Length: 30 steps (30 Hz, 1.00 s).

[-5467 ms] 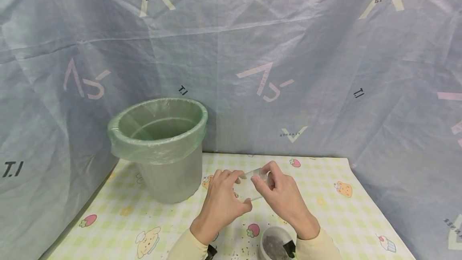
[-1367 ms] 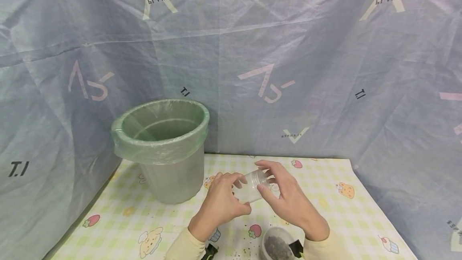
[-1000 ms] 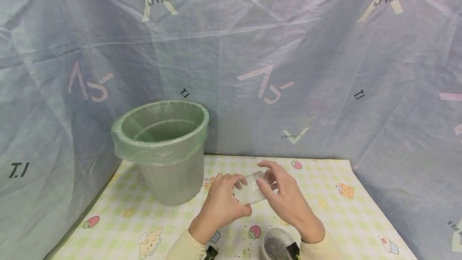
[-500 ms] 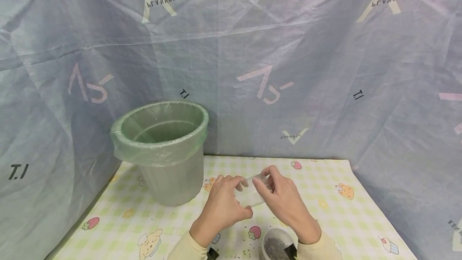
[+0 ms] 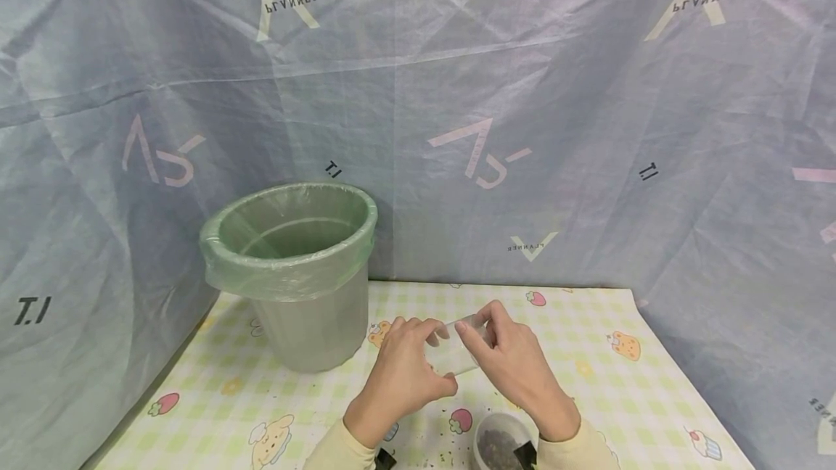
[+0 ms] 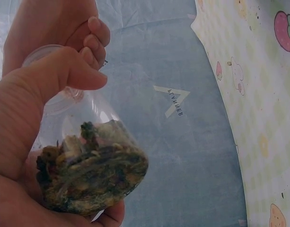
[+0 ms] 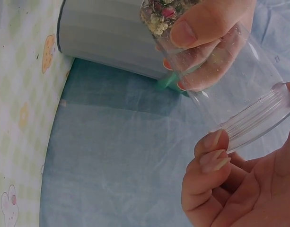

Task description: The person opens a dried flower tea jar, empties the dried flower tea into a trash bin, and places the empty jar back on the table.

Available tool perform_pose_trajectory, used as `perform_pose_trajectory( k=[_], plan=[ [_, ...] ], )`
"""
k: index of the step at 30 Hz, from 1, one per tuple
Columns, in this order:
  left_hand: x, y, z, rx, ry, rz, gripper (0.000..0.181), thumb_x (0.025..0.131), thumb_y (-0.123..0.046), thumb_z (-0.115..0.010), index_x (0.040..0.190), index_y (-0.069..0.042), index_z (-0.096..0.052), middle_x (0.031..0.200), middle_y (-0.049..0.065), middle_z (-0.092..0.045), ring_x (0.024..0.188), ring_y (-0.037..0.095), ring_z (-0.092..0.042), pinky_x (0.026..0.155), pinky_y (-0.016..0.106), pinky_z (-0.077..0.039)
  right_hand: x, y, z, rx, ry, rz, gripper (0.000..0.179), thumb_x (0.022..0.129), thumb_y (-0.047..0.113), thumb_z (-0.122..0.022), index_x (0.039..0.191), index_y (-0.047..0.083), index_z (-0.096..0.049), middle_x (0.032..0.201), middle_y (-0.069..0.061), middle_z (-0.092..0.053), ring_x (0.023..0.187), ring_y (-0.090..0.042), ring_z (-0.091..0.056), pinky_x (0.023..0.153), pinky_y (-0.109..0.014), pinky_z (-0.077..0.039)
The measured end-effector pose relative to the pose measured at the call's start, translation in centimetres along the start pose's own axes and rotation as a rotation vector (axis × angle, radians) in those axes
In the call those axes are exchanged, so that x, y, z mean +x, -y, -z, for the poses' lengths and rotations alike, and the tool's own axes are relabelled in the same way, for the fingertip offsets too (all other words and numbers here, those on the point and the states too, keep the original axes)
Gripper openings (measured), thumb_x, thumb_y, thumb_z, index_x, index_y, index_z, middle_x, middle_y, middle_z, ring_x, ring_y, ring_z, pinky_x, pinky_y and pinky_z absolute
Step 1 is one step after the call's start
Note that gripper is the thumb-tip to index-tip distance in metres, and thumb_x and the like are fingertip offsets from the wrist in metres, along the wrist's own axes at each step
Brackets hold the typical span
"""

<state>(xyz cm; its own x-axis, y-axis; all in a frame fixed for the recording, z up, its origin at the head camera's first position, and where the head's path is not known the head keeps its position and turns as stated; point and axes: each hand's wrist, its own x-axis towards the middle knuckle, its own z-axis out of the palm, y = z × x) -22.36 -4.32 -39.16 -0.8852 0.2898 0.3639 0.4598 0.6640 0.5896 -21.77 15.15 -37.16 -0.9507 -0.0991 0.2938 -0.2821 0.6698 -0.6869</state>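
A clear plastic jar is held tilted above the table, between both hands. My left hand grips its body, thumb on one side and fingers on the other. Dried flower tea, with yellow, green and pink bits, lies in the jar's bottom end in the left wrist view. My right hand holds the other end, thumb and fingertips round the clear, ridged lid. In the right wrist view, a pink bud shows among the flowers beside the left thumb.
A grey bin with a green liner stands at the left back. A white cup holding dark dried bits sits by the right wrist. Dark crumbs are scattered on the checked tablecloth. A grey-blue curtain hangs behind.
The right hand's fingers have loosened, spread off the lid and closed round it again, with the wrist turning. The left hand keeps its grip on the jar. Little differs from half a second ago.
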Motion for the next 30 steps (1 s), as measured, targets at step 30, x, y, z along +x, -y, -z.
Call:
perform_pose_trajectory(
  k=[30],
  plan=[
    [0.12,0.2,0.53,-0.052,0.036,0.025,0.046,0.068,-0.024,-0.087,0.11,-0.03,-0.071,0.094,-0.013,-0.061,0.084,0.012,-0.046,0.067,0.028,-0.044,0.12,-0.73,0.5,-0.001,0.034,0.27,0.028,0.102,0.044,-0.063,0.121,0.026,-0.053,0.073,0.009,-0.051,0.053,-0.003,-0.043,0.052,-0.025,-0.042]
  ],
)
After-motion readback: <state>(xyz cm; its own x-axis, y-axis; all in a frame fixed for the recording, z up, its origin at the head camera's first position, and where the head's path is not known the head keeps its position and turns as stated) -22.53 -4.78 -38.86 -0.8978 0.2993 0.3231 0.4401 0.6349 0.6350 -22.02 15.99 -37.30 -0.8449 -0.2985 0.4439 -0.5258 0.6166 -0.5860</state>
